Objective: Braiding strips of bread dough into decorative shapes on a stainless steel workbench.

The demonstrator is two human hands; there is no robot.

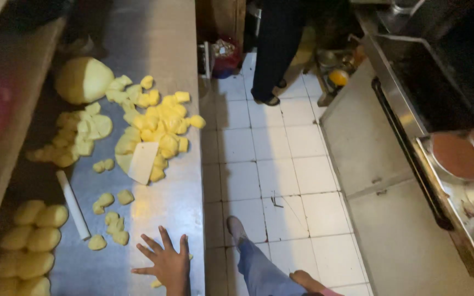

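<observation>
My right hand (164, 264) lies flat, palm down, on the steel counter (160, 44), its fingers spread and holding nothing. Small yellow dough pieces (115, 225) lie just left of it, and one bit (156, 284) sits under its wrist. Farther up the counter is a heap of cut yellow dough chunks (163, 120) with a white flat scraper (142, 161) lying on it. A white rolling stick (73, 204) lies to the left. My left hand does not show. My leg in blue jeans (256, 266) reaches onto the tiled floor.
A big rounded dough lump (83, 80) sits at the back of the counter, and rolled dough balls (28, 244) line its left edge. Another person in dark clothes (274, 49) stands on the white tiles (286, 164). A metal unit at the right holds trays of round brown discs (456, 156).
</observation>
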